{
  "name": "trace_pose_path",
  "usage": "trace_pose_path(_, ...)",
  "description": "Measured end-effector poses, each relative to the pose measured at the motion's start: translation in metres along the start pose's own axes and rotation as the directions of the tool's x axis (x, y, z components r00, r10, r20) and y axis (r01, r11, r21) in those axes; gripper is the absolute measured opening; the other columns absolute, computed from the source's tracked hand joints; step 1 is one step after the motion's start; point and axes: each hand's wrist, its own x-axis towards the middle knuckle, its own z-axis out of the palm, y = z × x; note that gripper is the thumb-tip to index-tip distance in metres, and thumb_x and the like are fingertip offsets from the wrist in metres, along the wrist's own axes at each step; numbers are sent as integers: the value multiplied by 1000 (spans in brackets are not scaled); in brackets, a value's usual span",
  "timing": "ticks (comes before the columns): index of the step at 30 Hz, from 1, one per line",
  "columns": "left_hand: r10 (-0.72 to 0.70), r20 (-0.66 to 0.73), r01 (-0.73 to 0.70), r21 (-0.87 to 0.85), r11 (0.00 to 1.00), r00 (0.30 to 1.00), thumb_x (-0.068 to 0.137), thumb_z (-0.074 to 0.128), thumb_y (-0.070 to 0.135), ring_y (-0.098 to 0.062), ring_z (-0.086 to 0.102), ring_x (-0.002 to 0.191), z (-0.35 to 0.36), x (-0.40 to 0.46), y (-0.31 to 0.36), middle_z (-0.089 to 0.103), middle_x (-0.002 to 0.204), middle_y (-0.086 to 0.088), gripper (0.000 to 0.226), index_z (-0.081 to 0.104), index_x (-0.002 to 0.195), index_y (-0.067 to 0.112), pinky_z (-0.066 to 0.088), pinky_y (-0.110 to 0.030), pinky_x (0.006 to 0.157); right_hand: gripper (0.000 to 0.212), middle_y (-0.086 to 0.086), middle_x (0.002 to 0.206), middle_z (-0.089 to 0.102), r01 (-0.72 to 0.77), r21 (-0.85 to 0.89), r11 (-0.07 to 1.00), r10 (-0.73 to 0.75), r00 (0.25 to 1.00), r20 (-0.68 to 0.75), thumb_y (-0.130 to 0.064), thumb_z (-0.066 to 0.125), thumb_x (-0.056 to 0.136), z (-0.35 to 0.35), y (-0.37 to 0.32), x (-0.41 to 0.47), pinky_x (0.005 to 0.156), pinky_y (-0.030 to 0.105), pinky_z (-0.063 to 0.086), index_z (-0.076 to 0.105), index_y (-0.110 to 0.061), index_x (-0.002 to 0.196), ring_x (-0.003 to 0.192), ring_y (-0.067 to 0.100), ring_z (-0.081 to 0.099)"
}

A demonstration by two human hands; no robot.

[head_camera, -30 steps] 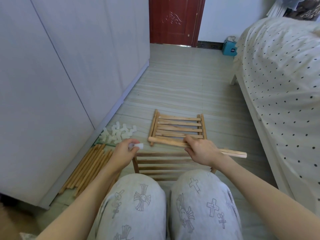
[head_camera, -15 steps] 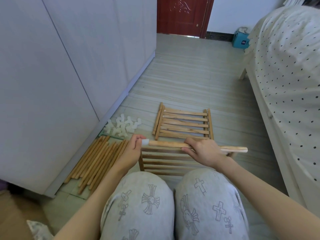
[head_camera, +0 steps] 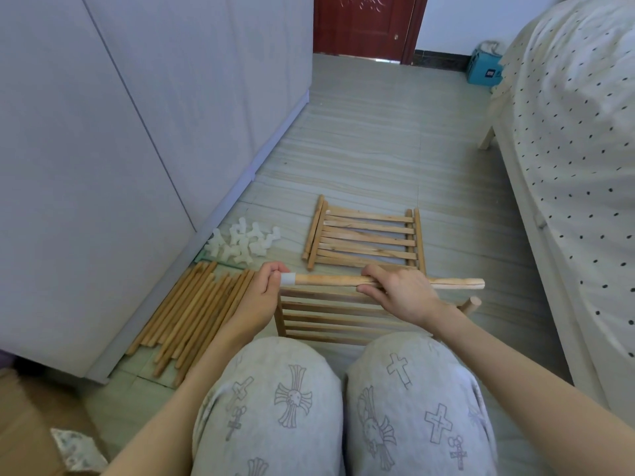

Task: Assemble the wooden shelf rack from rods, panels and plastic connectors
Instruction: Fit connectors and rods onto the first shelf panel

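Head view looks down on a round pale wooden rod (head_camera: 330,280) held level above the near slatted wooden panel (head_camera: 330,317). Right hand (head_camera: 402,293) curls over the rod's middle, gripping it. Left hand (head_camera: 261,297) pinches a small white plastic connector (head_camera: 288,278) on the rod's left end. Beyond the rod lies a stack of slatted wooden panels (head_camera: 367,235); left of the rod lie a bundle of loose wooden rods (head_camera: 192,310) and a heap of white plastic connectors (head_camera: 244,240).
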Motion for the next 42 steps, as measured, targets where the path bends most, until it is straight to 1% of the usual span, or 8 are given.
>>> trace_pose_path(5, 2, -15, -2, -11, 1000, 1000, 102, 29, 16, -5, 46, 79, -2, -4, -3, 48, 91, 6, 26, 47, 94, 33, 36, -3, 58, 23, 1, 79, 67, 97, -35, 995, -103, 969, -226, -37, 63, 87, 1, -25, 1, 47, 24, 32, 63, -14, 91, 63, 24, 62)
trace_pose_path(8, -37, 1, 37, -27, 999, 999, 102, 29, 22, -3, 47, 80, -2, -4, -3, 47, 95, 7, 15, 43, 105, 28, 38, -4, 58, 20, 2, 73, 66, 95, -32, 995, -101, 953, -286, -32, 68, 83, 0, -26, -3, 43, 25, 38, 67, -13, 87, 59, 24, 63)
trace_pose_path(11, -73, 11, 73, -26, 997, 997, 102, 29, 27, -3, 50, 81, -4, -5, -5, 49, 95, 6, 14, 43, 104, 28, 38, -1, 55, 26, 3, 82, 69, 81, 21, 997, -74, 969, -237, -37, 61, 88, -1, -26, -3, 49, 30, 44, 69, -14, 96, 68, 26, 65)
trace_pose_path(16, -84, 44, 84, 9, 996, 996, 102, 28, 34, 2, 51, 84, -9, -4, -16, 50, 96, 7, 17, 44, 96, 35, 37, -16, 67, 36, -3, 99, 70, 16, 77, 997, -10, 996, -84, -52, 46, 91, 0, -25, 5, 64, 31, 46, 64, -28, 112, 87, 24, 64)
trace_pose_path(23, -92, 23, 91, 55, 994, 995, 102, 28, 32, 17, 47, 76, -5, 4, -15, 46, 94, 11, 18, 44, 94, 35, 33, -14, 65, 27, -9, 65, 53, -136, 218, 966, 106, 984, 143, -55, 50, 88, -4, -24, 19, 62, 29, 36, 66, -34, 92, 72, 18, 52)
trace_pose_path(29, -88, 5, 88, 57, 995, 996, 102, 28, 29, 1, 46, 82, -4, 7, -11, 47, 94, 9, 16, 43, 105, 27, 34, -16, 67, 25, -6, 64, 56, -194, 411, 891, 100, 966, 239, -51, 57, 86, -6, -17, 27, 52, 24, 32, 71, -32, 93, 64, 10, 49)
trace_pose_path(36, -123, -2, 123, 74, 990, 992, 102, 27, 32, -7, 46, 84, -1, 13, 1, 48, 96, 3, 23, 43, 113, 20, 36, -22, 69, 37, -6, 75, 61, -103, 164, 981, 87, 991, 102, -59, 39, 90, 3, -16, 25, 60, 28, 36, 62, -30, 94, 73, 18, 56)
trace_pose_path(42, -124, 12, 124, 34, 992, 992, 101, 28, 35, 0, 46, 91, -2, 10, -2, 47, 98, 13, 23, 43, 114, 24, 33, -19, 71, 40, 1, 92, 67, -58, -19, 998, 60, 990, 131, -60, 39, 90, 11, -17, 25, 62, 31, 35, 52, -24, 102, 87, 27, 63)
